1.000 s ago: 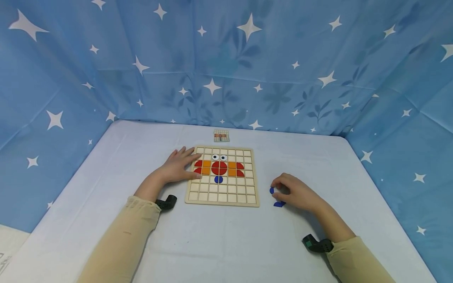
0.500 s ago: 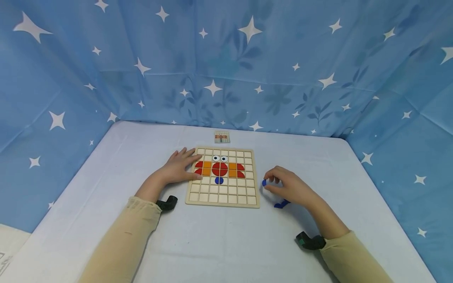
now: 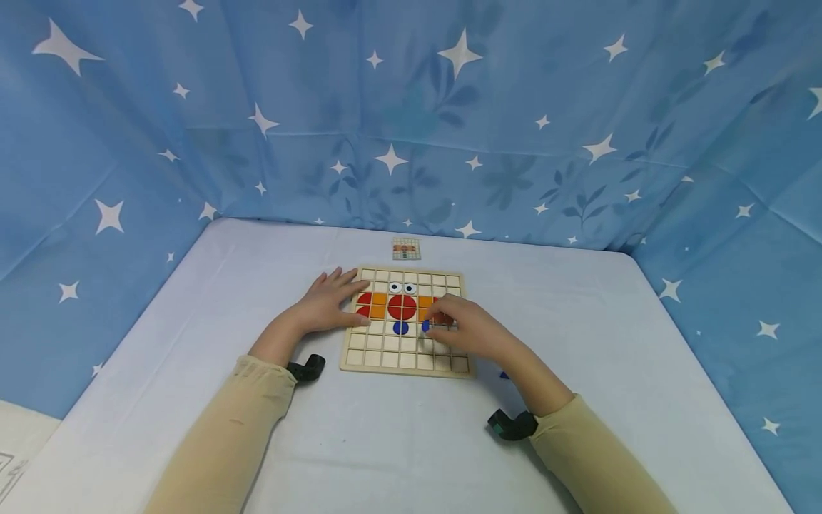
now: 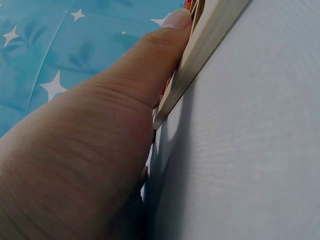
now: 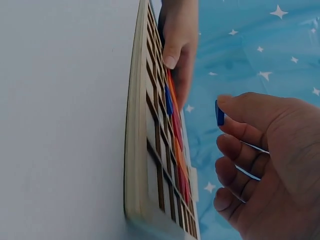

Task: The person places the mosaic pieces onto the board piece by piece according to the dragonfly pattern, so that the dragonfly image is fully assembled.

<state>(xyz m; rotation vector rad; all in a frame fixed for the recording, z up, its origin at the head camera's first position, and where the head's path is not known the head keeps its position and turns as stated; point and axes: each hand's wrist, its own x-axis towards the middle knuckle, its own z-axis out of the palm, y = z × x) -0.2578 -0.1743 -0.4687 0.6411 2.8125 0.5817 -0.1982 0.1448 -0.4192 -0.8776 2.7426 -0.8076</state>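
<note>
A wooden grid board [image 3: 389, 359] lies on the table with coloured tiles set in its squares. Red quarter tiles form a circle [image 3: 402, 308] in the middle, below two eye tiles [image 3: 402, 288]. Under the red circle sits a blue circle [image 3: 401, 328], and orange tiles [image 3: 379, 305] stand at the sides. My left hand [image 3: 324, 303] rests with spread fingers on the board's left edge, its thumb [image 4: 175, 22] on the frame. Above the board's right half, my right hand [image 3: 472, 325] pinches a small blue tile [image 5: 219, 113] between thumb and index finger.
A small pattern card [image 3: 407, 248] lies behind the board. Part of a blue piece [image 3: 504, 375] shows on the white table beside my right forearm, which hides the rest. A blue star-patterned curtain [image 3: 289, 178] surrounds the table's back and sides.
My right hand has carried the blue tile leftward from the table right of the board to over the board. The left hand has stayed at the left edge.
</note>
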